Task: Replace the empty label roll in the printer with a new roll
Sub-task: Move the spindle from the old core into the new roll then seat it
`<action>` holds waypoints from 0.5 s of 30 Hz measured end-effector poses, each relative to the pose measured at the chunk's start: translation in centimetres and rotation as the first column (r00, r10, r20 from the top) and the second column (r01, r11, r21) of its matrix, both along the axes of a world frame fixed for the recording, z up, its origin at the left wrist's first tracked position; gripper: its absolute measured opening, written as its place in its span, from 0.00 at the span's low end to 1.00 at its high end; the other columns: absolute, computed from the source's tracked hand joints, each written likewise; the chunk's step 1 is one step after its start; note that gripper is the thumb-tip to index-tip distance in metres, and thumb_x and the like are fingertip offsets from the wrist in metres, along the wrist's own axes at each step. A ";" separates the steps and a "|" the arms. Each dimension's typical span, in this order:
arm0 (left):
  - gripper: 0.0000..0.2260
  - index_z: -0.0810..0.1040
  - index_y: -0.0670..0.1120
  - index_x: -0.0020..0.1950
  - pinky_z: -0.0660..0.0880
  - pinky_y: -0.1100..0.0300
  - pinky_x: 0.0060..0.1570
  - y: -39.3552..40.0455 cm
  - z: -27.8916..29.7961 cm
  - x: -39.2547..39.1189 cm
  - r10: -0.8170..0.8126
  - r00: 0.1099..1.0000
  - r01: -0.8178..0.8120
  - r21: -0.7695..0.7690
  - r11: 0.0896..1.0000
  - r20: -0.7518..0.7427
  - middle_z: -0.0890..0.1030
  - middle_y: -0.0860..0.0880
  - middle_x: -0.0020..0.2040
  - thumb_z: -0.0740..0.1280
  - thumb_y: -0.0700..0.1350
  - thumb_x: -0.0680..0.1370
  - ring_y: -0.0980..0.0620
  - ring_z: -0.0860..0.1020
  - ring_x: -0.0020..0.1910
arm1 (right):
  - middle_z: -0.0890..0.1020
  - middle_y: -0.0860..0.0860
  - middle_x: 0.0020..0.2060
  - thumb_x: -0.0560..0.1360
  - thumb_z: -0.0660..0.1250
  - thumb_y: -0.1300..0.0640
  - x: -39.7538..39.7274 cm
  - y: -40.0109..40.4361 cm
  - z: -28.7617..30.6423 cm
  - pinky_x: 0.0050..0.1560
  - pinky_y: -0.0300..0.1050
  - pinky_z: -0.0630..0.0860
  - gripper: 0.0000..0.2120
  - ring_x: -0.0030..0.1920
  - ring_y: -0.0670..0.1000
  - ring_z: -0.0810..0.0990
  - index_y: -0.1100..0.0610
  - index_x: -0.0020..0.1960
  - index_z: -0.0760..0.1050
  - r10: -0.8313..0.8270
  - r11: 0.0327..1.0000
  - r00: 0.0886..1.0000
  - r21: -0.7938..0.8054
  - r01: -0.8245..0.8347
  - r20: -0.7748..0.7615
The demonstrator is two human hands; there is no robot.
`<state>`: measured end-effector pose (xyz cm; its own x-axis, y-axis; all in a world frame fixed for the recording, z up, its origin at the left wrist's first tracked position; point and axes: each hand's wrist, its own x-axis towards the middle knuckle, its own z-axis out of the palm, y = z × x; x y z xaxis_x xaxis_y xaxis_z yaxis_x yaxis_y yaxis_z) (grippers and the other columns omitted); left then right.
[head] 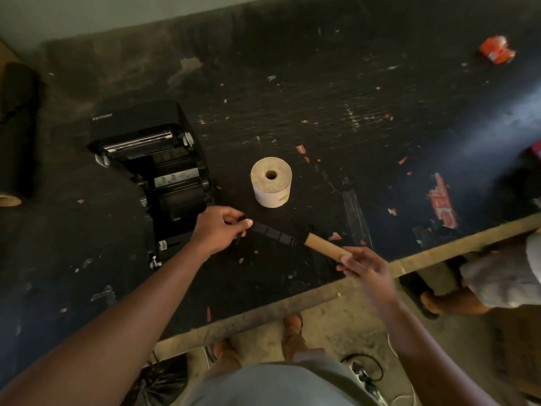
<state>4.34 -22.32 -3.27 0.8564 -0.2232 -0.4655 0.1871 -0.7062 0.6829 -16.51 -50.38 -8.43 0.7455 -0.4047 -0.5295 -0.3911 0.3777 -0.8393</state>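
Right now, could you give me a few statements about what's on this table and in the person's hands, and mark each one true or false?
1. The printer has its lid open. True.
2. The new roll sits inside the printer. False: it stands on the table, to the right of the printer.
3. The right hand holds one end of a cardboard tube. True.
4. The left hand is empty. False: it grips a black spindle that runs into the tube.
5. The new roll lies on its side. False: it stands on end, hole facing up.
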 end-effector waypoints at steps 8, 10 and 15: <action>0.15 0.85 0.46 0.62 0.78 0.51 0.62 -5.2 -2.7 1.5 -0.339 0.936 0.352 0.323 0.878 -0.099 0.87 0.48 0.54 0.77 0.48 0.77 0.51 0.84 0.56 | 0.85 0.62 0.54 0.77 0.72 0.66 0.2 0.0 0.9 0.59 0.59 0.79 0.08 0.48 0.60 0.84 0.62 0.56 0.82 -0.102 0.995 0.994 -0.027 0.101 -0.028; 0.16 0.84 0.46 0.63 0.76 0.53 0.61 -5.6 -3.4 1.6 -0.338 0.933 0.359 0.356 0.863 -0.122 0.86 0.47 0.61 0.77 0.48 0.77 0.49 0.83 0.62 | 0.85 0.63 0.53 0.77 0.72 0.67 0.4 0.5 0.9 0.60 0.62 0.78 0.08 0.49 0.62 0.83 0.63 0.56 0.82 -0.102 0.994 0.995 -0.029 0.101 -0.015; 0.11 0.80 0.53 0.54 0.82 0.50 0.48 -5.3 -3.1 1.8 -0.311 0.921 0.197 0.410 0.891 0.234 0.81 0.52 0.54 0.75 0.55 0.76 0.53 0.81 0.50 | 0.85 0.63 0.54 0.77 0.72 0.66 0.6 0.7 0.6 0.63 0.65 0.76 0.10 0.49 0.61 0.83 0.64 0.58 0.82 -0.095 0.995 0.995 -0.037 0.094 -0.029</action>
